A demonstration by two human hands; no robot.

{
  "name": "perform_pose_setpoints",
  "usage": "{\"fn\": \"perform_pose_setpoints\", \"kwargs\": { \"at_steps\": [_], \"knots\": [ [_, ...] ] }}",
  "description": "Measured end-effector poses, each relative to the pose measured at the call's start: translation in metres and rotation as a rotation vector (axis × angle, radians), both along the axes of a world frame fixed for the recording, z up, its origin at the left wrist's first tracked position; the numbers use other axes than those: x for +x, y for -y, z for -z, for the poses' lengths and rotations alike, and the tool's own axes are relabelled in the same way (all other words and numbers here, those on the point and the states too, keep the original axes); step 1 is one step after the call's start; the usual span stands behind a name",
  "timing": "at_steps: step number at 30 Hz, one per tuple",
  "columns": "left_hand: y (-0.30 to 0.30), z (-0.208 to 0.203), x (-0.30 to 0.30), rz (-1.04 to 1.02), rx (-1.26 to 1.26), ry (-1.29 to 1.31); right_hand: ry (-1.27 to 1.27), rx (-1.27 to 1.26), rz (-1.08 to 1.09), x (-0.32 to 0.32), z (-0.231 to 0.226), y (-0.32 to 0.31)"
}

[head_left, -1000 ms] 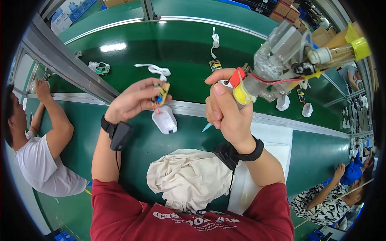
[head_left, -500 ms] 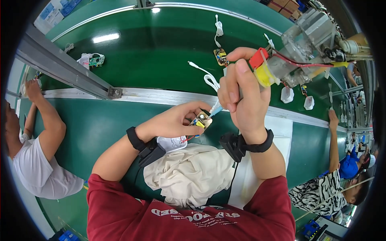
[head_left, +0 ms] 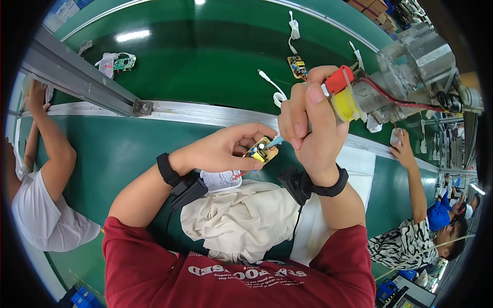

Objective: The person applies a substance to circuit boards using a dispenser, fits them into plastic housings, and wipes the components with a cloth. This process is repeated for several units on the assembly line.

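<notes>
My left hand pinches a small circuit board with yellow and blue parts, above the near bench. Thin red wires run from the board toward a white plastic housing beneath my left wrist. My right hand is wrapped round a glue gun with yellow tape and a red switch piece. Its blue nozzle points down left, with the tip at the board's upper edge; whether it touches cannot be made out. Crumpled cream cloth lies in front of me.
Beyond the metal rail, a green conveyor carries another board, white cables and a housing with a green board. A metal post rises at left. Co-workers sit either side; the right one's hand holds a white piece.
The nozzle tip has come further over the board's upper edge. The conveyor's boards and cables have shifted right. The right co-worker's hand has moved up to a white piece.
</notes>
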State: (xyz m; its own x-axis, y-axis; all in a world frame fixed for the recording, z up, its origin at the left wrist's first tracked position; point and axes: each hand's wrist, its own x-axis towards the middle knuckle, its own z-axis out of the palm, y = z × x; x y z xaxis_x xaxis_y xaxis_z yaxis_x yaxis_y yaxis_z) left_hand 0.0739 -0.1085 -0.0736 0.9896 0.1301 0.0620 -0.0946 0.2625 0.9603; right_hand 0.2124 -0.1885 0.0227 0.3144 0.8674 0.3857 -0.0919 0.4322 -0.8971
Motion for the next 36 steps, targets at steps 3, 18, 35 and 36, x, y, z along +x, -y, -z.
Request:
{"fn": "perform_pose_setpoints", "kwargs": {
  "at_steps": [3,18,35,36],
  "knots": [
    [-0.0012,0.0006,-0.0012,0.012,-0.008,0.008,0.007,0.009,-0.010,-0.0013,0.0021,-0.0005],
    [-0.0030,0.0000,-0.0021,0.041,-0.031,0.016,-0.014,0.020,-0.038,-0.0030,0.0035,-0.0026],
    [0.0022,0.0024,0.0018,0.038,-0.003,0.005,0.018,0.050,-0.005,0.0050,0.0028,0.0014],
    [0.0025,0.0023,0.0023,0.041,0.005,0.004,0.036,0.050,-0.003,0.0057,0.0017,0.0025]
  ]
}}
